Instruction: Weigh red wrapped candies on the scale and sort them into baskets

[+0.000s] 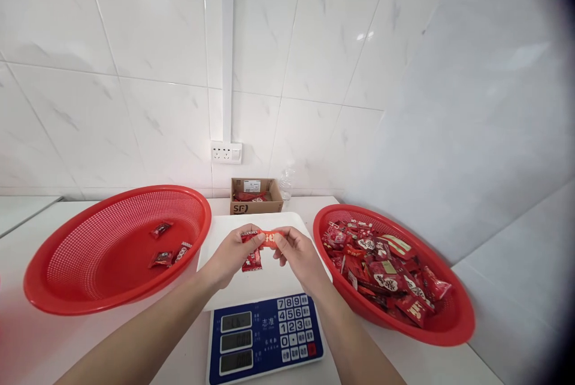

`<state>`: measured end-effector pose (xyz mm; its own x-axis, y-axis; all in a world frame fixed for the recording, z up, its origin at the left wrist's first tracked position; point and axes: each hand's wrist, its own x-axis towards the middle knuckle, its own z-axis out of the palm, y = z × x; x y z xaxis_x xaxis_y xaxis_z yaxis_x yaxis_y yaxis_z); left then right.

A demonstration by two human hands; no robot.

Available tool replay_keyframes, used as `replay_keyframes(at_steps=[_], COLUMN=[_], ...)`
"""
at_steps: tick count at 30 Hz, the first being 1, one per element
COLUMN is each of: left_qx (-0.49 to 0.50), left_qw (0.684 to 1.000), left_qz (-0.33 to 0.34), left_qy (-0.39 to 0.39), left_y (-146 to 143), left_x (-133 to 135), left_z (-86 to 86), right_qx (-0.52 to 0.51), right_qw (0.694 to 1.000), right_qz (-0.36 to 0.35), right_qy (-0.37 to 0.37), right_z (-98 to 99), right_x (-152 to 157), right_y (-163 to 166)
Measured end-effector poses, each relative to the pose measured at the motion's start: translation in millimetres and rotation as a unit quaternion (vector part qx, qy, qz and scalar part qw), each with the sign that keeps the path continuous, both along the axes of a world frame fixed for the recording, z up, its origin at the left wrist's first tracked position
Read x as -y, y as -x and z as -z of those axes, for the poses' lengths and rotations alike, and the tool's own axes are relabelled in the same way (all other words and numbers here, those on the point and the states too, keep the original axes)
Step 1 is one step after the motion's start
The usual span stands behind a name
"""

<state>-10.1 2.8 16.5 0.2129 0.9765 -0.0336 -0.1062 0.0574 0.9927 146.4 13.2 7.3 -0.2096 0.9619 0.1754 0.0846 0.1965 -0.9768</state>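
Over the white pan of a digital scale (265, 289), my left hand (233, 256) and my right hand (299, 253) pinch a small orange-red packet (271, 239) between them, one at each end. Thumbs and fingertips of both hands are closed on it. Below my left fingers a red packet (252, 260) with white print lies on the pan, partly hidden by that hand. The scale's blue keypad and display panel (266, 337) faces me between my forearms.
On the left stands a red perforated basket (90, 253) with a few small packets in it. A second red basket (462, 328) on the right holds many red packets (386, 274). Behind the scale are a cardboard box (257, 208) with red packets and a clear plastic container (286, 182), near the tiled wall.
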Motion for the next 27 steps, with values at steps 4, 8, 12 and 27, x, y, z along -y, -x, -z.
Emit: replay_keyframes(at_steps=[4, 8, 12, 27], left_qx=[-0.007, 0.04, 0.049, -0.5], left_qw=[1.0, 0.999, 0.998, 0.816], left_qz=[0.01, 0.028, -0.032, -0.183], left_qy=[-0.006, 0.012, 0.005, -0.225], left_y=[-9, -18, -13, 84], left_x=[7, 15, 26, 20], left_z=[-5.3, -4.3, -0.7, -20.3], right_qx=[0.032, 0.065, 0.093, 0.243], right_qw=[0.998, 0.982, 0.984, 0.958], right_qz=[0.053, 0.132, 0.083, -0.005], right_qy=[-0.032, -0.117, -0.129, -0.152], right_z=[5.0, 9.4, 4.6, 13.5], right_x=[15, 29, 34, 46], right_y=[-3, 0, 6, -1])
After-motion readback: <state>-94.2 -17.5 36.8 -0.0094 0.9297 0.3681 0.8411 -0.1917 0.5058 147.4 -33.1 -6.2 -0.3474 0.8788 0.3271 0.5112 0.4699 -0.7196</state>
